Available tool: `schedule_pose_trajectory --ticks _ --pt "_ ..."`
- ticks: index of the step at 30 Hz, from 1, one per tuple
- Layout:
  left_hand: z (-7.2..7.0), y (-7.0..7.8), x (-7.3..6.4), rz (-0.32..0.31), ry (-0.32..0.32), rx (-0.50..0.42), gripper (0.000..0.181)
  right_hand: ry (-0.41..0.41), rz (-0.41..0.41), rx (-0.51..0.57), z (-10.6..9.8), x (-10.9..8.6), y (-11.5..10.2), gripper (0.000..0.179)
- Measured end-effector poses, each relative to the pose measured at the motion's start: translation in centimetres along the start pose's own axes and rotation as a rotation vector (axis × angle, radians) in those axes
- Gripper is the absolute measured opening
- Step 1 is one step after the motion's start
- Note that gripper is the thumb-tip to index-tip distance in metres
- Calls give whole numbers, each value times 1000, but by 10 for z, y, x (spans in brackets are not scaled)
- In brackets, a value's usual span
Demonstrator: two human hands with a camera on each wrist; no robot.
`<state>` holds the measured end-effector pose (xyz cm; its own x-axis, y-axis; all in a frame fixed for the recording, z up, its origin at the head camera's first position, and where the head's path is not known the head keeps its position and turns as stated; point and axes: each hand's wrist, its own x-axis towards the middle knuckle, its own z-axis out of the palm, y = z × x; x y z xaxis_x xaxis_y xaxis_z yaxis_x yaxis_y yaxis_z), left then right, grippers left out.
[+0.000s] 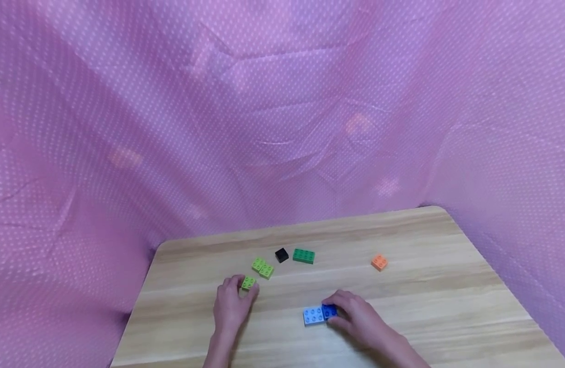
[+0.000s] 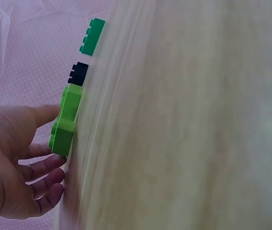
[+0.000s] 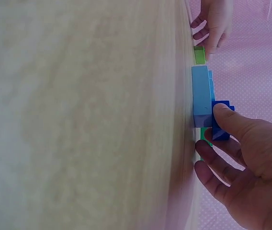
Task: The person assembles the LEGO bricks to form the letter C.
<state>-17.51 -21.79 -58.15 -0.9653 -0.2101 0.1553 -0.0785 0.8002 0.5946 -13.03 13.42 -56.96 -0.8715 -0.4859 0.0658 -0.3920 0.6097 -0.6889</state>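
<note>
My left hand (image 1: 231, 304) pinches a lime green brick (image 1: 248, 283) between thumb and fingers, low at the tabletop. In the left wrist view the other fingers of that hand curl loosely beside the brick. My right hand (image 1: 358, 317) pinches a dark blue brick (image 1: 329, 311) by its sides with thumb and forefinger. This brick (image 3: 221, 120) sits at the right end of a light blue brick (image 1: 313, 315), higher than its studs. Part of the dark blue brick is hidden by the thumb in the right wrist view.
Two more lime green bricks (image 1: 262, 268) lie touching just beyond the left hand. Behind them are a small black brick (image 1: 281, 255) and a longer green brick (image 1: 303, 256). An orange brick (image 1: 379, 262) lies farther right on the wooden table (image 1: 429, 240). Pink dotted cloth (image 1: 282, 128) surrounds the table.
</note>
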Motion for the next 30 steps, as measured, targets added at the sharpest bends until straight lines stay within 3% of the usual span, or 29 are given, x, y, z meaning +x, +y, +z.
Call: schedule_pose_trajectory --ticks 6,10,13,18,26,30 --pt "1 -1 -4 38 6 40 41 -27 22 11 3 -1 -1 36" --pt "0 2 -10 149 -20 28 40 -33 20 1 2 -1 -2 37" --pt "-3 13 -16 259 -91 -16 43 -24 14 -21 0 0 -3 37" --pt "-5 32 -27 368 -238 -88 45 -12 8 -38 -2 1 -3 37" --pt "2 46 -40 470 -415 -152 43 3 -5 -26 -1 2 -2 38" --pt "8 48 -44 481 -514 -169 42 16 -14 -26 0 2 -2 37"
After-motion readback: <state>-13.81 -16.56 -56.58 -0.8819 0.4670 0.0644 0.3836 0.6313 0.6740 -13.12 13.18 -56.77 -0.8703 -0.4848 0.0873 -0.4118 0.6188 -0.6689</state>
